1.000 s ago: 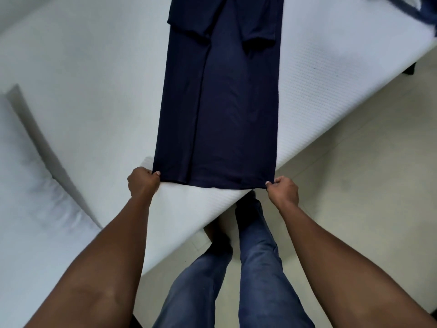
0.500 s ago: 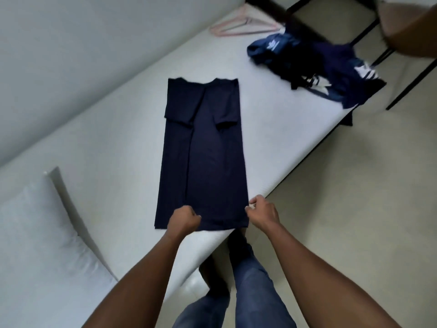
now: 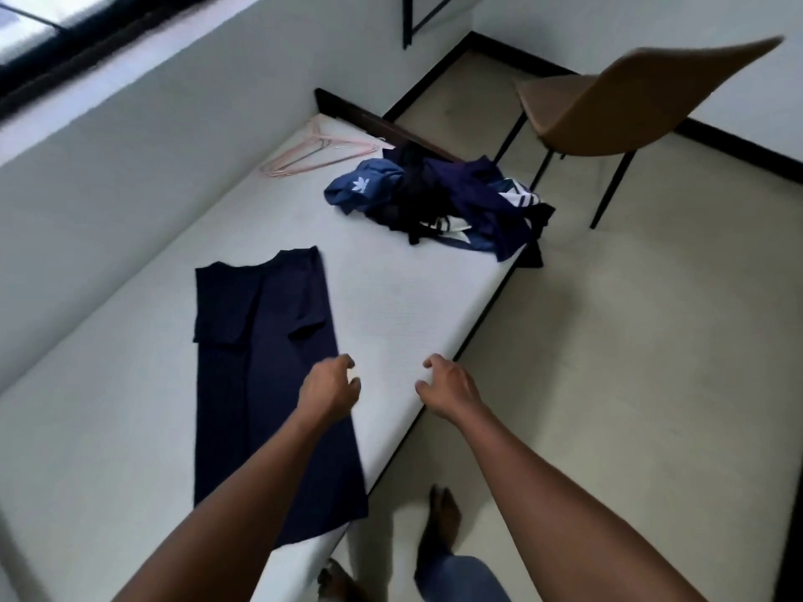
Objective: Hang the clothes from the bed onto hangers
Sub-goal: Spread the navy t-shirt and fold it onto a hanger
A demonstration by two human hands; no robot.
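Bed fills the view, its white mattress running along the wall. Navy shirt lies flat on it at the near end, sleeves folded in. Brown chair stands on the floor past the far corner. Heap of dark blue clothes sits at the far end, with pink hangers just beyond it. Both hands are empty with fingers loosely curled: left hand over the shirt's right edge, right hand above bare mattress.
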